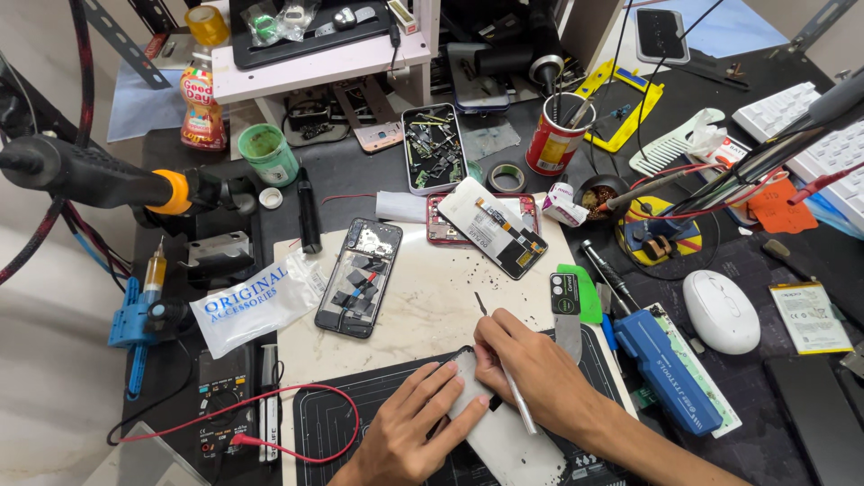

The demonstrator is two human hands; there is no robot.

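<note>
Clear plastic bag with blue print (256,308) left of mat, red-labelled can (555,137), yellow-capped labelled bottle (202,94) far left

Under my left grip (409,432) lay a flat white phone panel (495,432), smooth and faintly glossy. My right grip (522,364) held a thin metal tool (517,400) with a dull silver sheen. Beneath was a matt black rubbery work mat (360,405) on a pale, scuffed, speckled board (432,306). A glossy red cable (306,423) crossed the mat; the clear plastic bag (256,301) looked crinkled and shiny.

Bench: dark worktable (360,171)
On it: pale work mat (432,306), opened phone (358,277), white mouse (720,311), red tin (555,137), possibly a flat battery (810,317)
</note>
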